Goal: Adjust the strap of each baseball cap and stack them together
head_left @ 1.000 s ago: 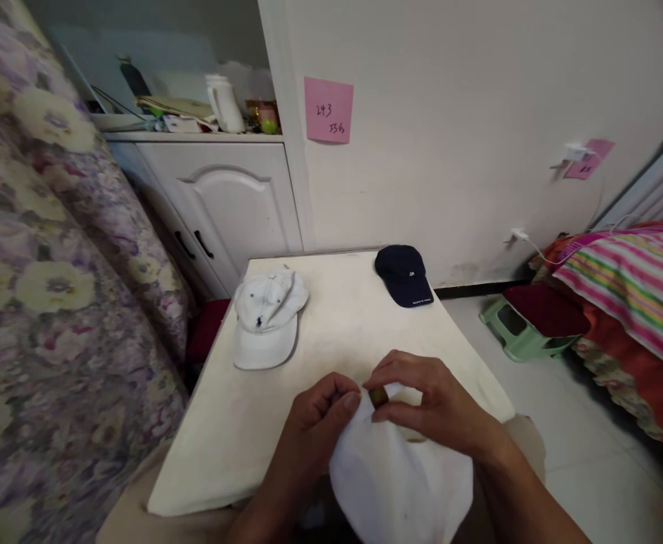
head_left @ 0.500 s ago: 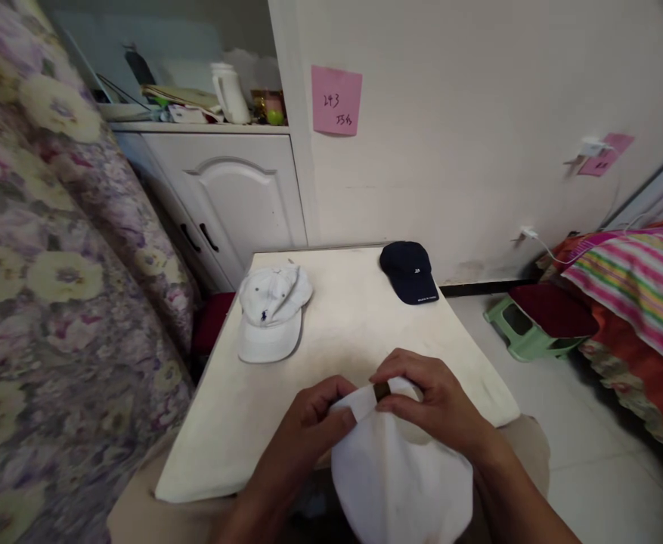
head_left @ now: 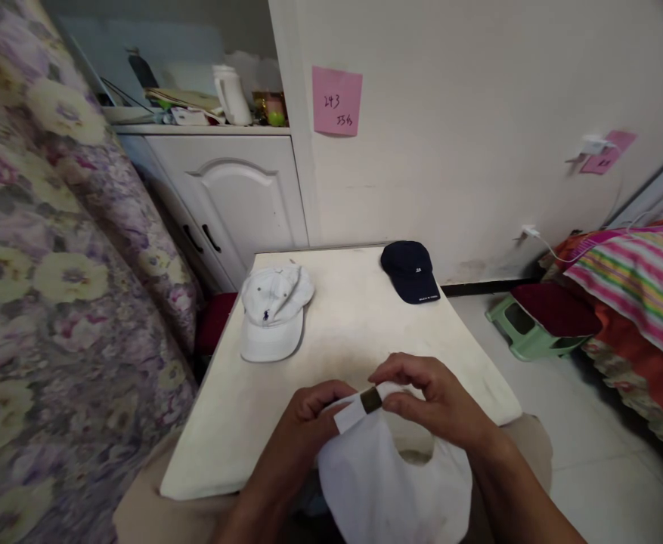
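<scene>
Close to me, at the near edge of the table, I hold a white cap (head_left: 393, 483) with its back strap and rear opening facing up. My left hand (head_left: 317, 415) pinches the left part of the strap, whose white end sticks out past a brownish metal buckle (head_left: 370, 400). On the other side of the buckle, my right hand (head_left: 427, 393) grips the strap between thumb and fingers. Another white cap (head_left: 274, 313) with a small dark logo lies at the table's left. A navy cap (head_left: 409, 270) rests at the far right corner.
The pale table (head_left: 342, 302) stands against the wall. Floral curtain (head_left: 70, 302) hangs at the left beside a white cabinet (head_left: 246, 196). Right of the table are a green stool (head_left: 512, 329) with a dark red top and a bed with a striped cover (head_left: 642, 272).
The strap's white end now shows beyond the buckle on the left, and the buckle sits slightly further left. The held cap's rear opening is more visible. Other caps stay put.
</scene>
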Action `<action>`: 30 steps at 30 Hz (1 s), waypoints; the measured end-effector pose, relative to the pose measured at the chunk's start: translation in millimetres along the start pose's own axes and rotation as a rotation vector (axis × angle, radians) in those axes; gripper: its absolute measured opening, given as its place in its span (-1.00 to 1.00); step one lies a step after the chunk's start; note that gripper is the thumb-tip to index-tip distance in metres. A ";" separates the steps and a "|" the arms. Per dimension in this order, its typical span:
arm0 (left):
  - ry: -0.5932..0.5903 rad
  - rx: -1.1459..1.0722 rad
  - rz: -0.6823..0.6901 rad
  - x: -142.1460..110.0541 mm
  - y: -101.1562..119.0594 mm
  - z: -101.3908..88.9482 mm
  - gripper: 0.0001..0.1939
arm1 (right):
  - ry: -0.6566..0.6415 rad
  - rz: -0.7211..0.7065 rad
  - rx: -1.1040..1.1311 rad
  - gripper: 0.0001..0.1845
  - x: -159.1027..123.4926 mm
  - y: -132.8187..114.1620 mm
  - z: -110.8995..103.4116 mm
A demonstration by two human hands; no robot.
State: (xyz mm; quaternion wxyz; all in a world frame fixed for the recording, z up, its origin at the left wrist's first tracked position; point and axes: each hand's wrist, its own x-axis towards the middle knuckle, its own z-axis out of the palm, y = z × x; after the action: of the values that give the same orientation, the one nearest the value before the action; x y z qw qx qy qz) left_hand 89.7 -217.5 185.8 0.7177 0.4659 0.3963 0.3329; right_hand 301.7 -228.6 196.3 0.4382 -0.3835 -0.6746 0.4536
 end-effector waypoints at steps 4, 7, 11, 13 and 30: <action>0.052 0.020 -0.006 2.6 -0.5 2.3 -0.80 | 0.063 -0.151 -0.115 -0.76 1.2 1.7 1.8; 0.111 0.048 -0.016 4.0 -0.6 6.3 -0.78 | 0.125 -0.245 -0.288 -0.74 2.2 0.0 4.2; 0.233 0.116 0.026 3.0 -1.2 14.7 -0.76 | 0.129 -0.297 -0.417 -0.94 3.1 -7.6 8.3; 0.269 0.195 0.088 1.9 -1.7 18.7 -0.78 | 0.112 -0.321 -0.490 -0.81 3.9 -10.4 11.8; 0.160 -0.036 0.022 1.3 -7.5 18.9 -0.72 | 0.100 -0.025 -0.129 -0.60 6.7 -6.3 9.1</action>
State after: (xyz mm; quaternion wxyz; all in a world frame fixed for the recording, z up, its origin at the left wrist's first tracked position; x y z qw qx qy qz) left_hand 107.8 -226.6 183.2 0.6881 0.4292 0.4413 0.3841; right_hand 290.2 -226.8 202.0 0.4515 -0.4248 -0.6844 0.3838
